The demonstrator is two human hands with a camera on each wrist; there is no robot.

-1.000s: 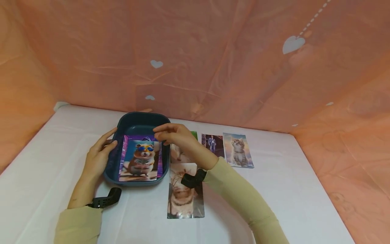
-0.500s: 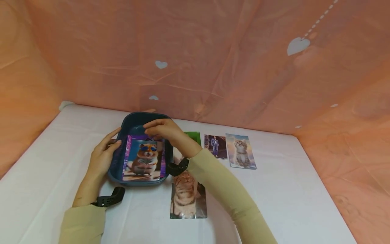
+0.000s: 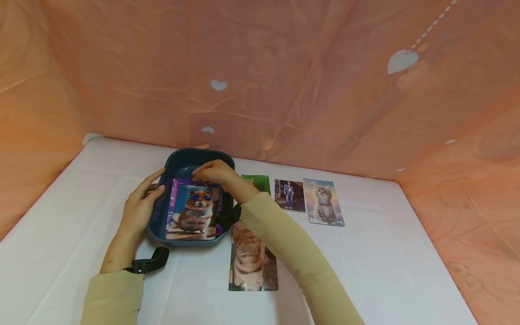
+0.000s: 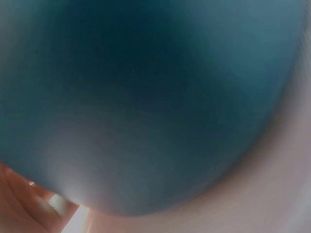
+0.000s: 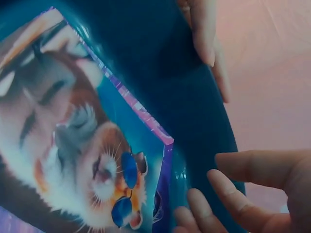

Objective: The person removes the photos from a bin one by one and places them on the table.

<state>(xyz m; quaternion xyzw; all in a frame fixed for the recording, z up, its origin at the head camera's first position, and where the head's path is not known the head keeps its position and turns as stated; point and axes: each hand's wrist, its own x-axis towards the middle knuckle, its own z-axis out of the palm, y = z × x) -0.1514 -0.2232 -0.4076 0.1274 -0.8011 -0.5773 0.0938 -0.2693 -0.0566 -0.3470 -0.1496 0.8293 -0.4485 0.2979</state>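
A dark teal plastic tray [image 3: 195,243] with rounded corners stands at the left of the table. In it lies a glossy picture card [image 3: 192,214] of a hamster in sunglasses, on top of a purple card [image 5: 163,187]. My left hand [image 3: 138,210] rests against the tray's left side, thumb and straight index finger at the rim. Over the cards' far edge hovers my right hand [image 3: 217,174], its fingers loosely bent and apart. Nothing shows between those fingers in the right wrist view. Tray wall fills most of the left wrist view.
Right of the tray lies a tabby cat card [image 3: 248,268], partly under my right sleeve. Behind it is a green-edged card [image 3: 262,183]. Farther right are a card of a standing person [image 3: 289,195] and a kitten card [image 3: 324,202]. An orange sheet [image 3: 284,81] rises behind.
My right hand has moved left from the tray's right rim to above the cards' far edge. My left hand stays at the rim, and the whole view shifts slightly right.
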